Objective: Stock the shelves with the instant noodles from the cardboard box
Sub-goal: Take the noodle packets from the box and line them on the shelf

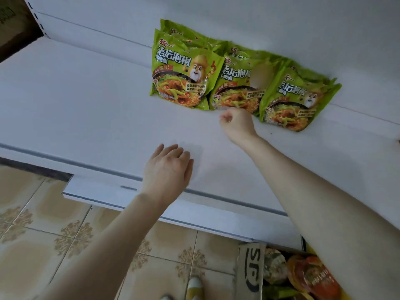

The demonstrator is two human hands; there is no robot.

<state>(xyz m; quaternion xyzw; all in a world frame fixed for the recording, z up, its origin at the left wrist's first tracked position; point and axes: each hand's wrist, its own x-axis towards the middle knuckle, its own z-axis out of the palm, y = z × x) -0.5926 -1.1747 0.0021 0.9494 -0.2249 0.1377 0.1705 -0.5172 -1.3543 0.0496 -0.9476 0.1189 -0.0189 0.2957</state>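
Green instant noodle packs (186, 72) in three rows far right on white shelf (86, 105), right hand (237, 124) curled at near edge of middle pack (236, 85), probably pinching it, left hand (167, 167) relaxed, flat over shelf front.

Two forearms run bare to the picture's edge, smooth and slender. The left hand (167, 167) shows its back, with rounded knuckles and a faint crease across the wrist. The right hand (237, 123) is smaller in view and its fingertips are blurred. Low in the picture sits a pale, round-toed shoe with a yellowish tinge (194, 285) — beside it a sliver of a second pale shoe tip (166, 297).
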